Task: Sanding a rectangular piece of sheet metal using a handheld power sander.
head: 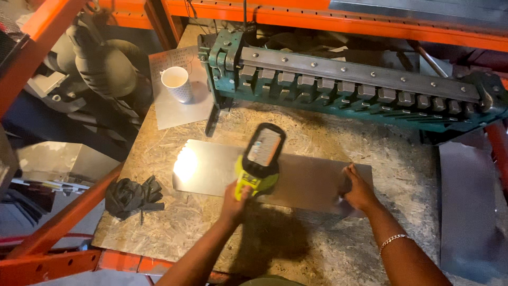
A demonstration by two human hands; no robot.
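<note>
A flat rectangular metal sheet (307,177) lies on the chipboard bench (328,132). My left hand (234,200) grips the handle of a yellow-green cordless power tool (260,159) that stands on the sheet near its middle. A bright glare spot shows on the sheet's left end. My right hand (359,189) rests with spread fingers on the sheet's right end, pressing it down. A thin bracelet is on that wrist.
A green and grey sheet-metal bending machine (349,85) spans the back of the bench. A white cup (176,83) stands on a smaller sheet at back left. Black gloves (132,196) lie at the left edge. Orange rack beams (58,222) frame the bench; another sheet (471,201) lies right.
</note>
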